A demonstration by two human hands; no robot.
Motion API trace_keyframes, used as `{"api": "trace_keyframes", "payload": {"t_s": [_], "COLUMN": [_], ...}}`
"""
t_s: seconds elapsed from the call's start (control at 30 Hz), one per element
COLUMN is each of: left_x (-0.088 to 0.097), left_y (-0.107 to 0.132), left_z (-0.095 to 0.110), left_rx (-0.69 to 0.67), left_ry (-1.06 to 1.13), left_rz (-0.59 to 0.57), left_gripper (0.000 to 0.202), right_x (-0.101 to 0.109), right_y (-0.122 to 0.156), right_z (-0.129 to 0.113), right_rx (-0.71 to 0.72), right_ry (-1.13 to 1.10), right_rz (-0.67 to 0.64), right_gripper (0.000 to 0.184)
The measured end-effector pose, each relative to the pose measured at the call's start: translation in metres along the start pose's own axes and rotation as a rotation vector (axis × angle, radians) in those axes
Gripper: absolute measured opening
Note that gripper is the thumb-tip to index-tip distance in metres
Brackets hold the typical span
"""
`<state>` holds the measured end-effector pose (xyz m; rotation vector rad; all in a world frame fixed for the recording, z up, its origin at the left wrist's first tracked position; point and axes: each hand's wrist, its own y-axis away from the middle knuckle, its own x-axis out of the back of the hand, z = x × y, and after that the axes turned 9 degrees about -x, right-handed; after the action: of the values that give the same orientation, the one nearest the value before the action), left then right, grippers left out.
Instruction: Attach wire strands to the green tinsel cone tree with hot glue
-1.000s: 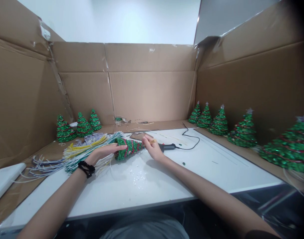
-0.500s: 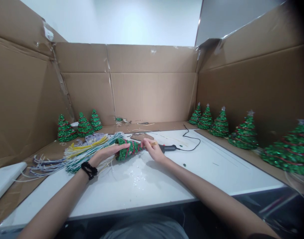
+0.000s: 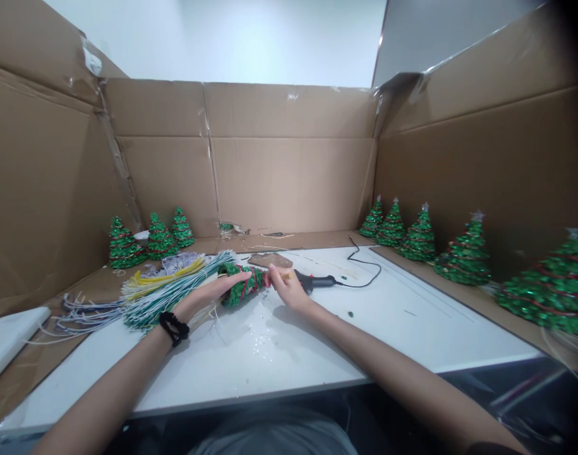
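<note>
A small green tinsel Christmas tree point(image 3: 244, 294) with red garland lies on its side, its wide base to the left. My left hand point(image 3: 208, 296) grips it near the base, thumb along the top. My right hand point(image 3: 287, 287) is closed at the narrow tip, fingers pinched together. A thin tan stick point(image 3: 287, 275) pokes out from those fingers; its working end is hidden. Just behind the right hand lies a black-handled corded tool point(image 3: 323, 281), its front part hidden by the hand.
Bundles of green, yellow and white wires point(image 3: 175, 294) lie left of my left hand. Finished-looking trees point(image 3: 421, 234) line the right side, and three more trees point(image 3: 160, 237) stand at back left. A brown board piece point(image 3: 270, 260) lies behind; a cardboard wall point(image 3: 293, 183) encloses the table.
My right hand has shifted slightly left along the tree's tip. My left hand has moved a little right, and the tree has turned slightly.
</note>
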<state>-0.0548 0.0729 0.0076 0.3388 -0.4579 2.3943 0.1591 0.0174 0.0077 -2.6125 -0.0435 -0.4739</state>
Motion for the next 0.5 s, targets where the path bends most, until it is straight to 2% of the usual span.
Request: {"api": "trace_keyframes", "payload": {"t_s": [0.2,0.5], "left_x": [-0.006,-0.012], "left_y": [-0.005,-0.007], "left_z": [0.004,0.005], "left_rx": [0.041,0.082], "left_ry": [0.023,0.022], "left_rz": [0.007,0.057], "left_gripper": [0.043,0.05], "right_x": [-0.003,-0.011], "right_y": [0.002,0.007], "right_z": [0.002,0.003], "right_rx": [-0.054,-0.035], "right_ry": [-0.014,-0.033], "right_rz": [0.026,0.078], "right_gripper": [0.058,0.056]}}
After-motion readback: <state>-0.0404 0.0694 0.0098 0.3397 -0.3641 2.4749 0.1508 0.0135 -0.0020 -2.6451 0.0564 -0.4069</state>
